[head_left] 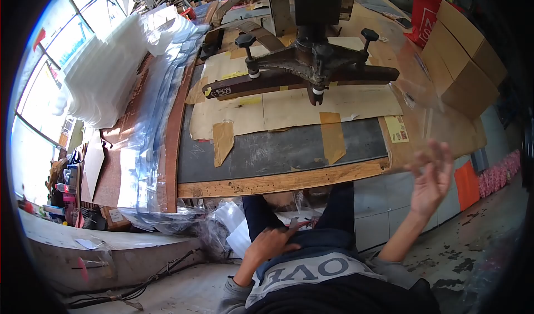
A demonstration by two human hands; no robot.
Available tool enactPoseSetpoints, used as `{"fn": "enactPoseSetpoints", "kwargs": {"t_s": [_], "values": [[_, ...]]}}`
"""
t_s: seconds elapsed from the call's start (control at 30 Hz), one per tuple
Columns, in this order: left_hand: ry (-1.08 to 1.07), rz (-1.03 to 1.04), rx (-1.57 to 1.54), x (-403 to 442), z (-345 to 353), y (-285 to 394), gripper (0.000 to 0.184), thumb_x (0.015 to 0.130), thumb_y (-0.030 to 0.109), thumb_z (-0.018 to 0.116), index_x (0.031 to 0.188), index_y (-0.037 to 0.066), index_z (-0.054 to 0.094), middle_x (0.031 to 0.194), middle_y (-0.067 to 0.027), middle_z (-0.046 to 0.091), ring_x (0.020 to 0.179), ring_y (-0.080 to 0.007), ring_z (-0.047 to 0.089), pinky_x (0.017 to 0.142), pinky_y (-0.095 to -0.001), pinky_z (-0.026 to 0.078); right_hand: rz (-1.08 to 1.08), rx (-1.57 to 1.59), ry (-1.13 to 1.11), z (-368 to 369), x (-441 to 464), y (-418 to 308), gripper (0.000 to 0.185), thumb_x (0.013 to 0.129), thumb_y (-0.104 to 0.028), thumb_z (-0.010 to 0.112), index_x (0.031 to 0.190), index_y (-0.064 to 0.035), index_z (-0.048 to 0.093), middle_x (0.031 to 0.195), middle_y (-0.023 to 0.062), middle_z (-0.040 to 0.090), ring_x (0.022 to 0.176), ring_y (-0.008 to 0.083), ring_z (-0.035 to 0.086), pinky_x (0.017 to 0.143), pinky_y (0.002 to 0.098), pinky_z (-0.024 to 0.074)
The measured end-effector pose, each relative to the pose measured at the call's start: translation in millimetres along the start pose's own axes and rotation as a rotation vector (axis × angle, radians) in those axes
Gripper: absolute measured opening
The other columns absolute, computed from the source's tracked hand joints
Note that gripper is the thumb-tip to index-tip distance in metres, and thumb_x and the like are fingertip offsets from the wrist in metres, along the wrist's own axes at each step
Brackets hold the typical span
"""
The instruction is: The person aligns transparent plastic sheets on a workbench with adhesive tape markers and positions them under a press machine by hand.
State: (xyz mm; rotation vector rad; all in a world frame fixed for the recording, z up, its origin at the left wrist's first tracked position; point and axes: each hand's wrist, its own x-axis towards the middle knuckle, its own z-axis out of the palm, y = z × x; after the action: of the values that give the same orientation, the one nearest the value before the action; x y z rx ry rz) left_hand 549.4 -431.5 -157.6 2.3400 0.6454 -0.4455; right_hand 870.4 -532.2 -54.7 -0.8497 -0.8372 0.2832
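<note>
We had our right hand [431,178] loosely spread near the bench [278,188]; whether our left hand [271,243] gripped anything, we couldn't tell.

near three o'clock, the bare right hand [432,178] is blurred at the fingers. at six, whatever the bare left hand [271,244] may hold is too unclear to tell. just past twelve, the top edge cuts off the dark metal machine column [317,4].
</note>
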Motion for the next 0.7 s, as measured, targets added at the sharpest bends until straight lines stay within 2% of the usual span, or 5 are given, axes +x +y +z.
{"fn": "enactPoseSetpoints", "kwargs": {"t_s": [0.07,0.3,0.43,0.6,0.7], "values": [[0.629,0.201,-0.226,5.2,-20.1,20.6,0.068,0.089,0.047,0.058,0.135,-0.002,0.045,0.102,-0.0194,0.066,0.096,-0.0324,0.065,0.085,-0.0441,0.049,0.21,0.005,-0.241,42.7,-33.3,14.4,0.04,0.095,-0.001,0.046,0.134,-0.0006,0.041,0.13,0.0228,0.05,0.102,0.0261,0.065,0.076,0.0377,0.0608],[0.846,0.437,-1.78,2.0,-50.4,35.0,0.033,0.093,0.007,0.057,0.123,-0.006,0.055,0.121,-0.022,0.06,0.104,-0.0283,0.065,0.085,-0.0312,0.056,0.377,-0.366,-0.647,106.5,-134.2,27.2,0.037,0.091,0.004,0.053,0.127,-0.004,0.049,0.09,0.0093,0.067,0.076,0.0152,0.068,0.064,0.027,0.0541],[1.365,0.487,-1.641,-18.9,-82.6,10.7,0.034,0.098,0.013,0.05,0.129,-0.002,0.049,0.112,-0.0207,0.064,0.084,-0.0192,0.07,0.062,-0.0222,0.06,0.409,-0.307,-0.802,96.4,-149.1,22.9,0.038,0.089,0.003,0.057,0.125,-0.0065,0.051,0.086,0.0075,0.066,0.072,0.0128,0.065,0.063,0.0256,0.0521],[1.313,0.313,-1.312,4.0,-117.1,29.4,0.036,0.1,0.016,0.046,0.135,0.005,0.042,0.108,-0.0164,0.063,0.08,-0.0187,0.07,0.054,-0.0189,0.057,0.016,-0.467,-0.646,112.0,-128.6,24.0,0.034,0.089,-0.005,0.061,0.123,-0.0051,0.058,0.094,0.0078,0.069,0.063,0.0109,0.059,0.06,0.0222,0.0489],[1.164,0.502,-1.366,44.3,-119.2,32.0,0.044,0.1,0.016,0.046,0.141,0.007,0.032,0.127,-0.0257,0.053,0.114,-0.0281,0.058,0.083,-0.0345,0.057,0.464,-0.297,-0.305,108.6,-120.0,33.6,0.034,0.091,-0.008,0.059,0.125,-0.0039,0.057,0.094,0.0079,0.069,0.063,0.0091,0.057,0.062,0.0224,0.0482]]}}
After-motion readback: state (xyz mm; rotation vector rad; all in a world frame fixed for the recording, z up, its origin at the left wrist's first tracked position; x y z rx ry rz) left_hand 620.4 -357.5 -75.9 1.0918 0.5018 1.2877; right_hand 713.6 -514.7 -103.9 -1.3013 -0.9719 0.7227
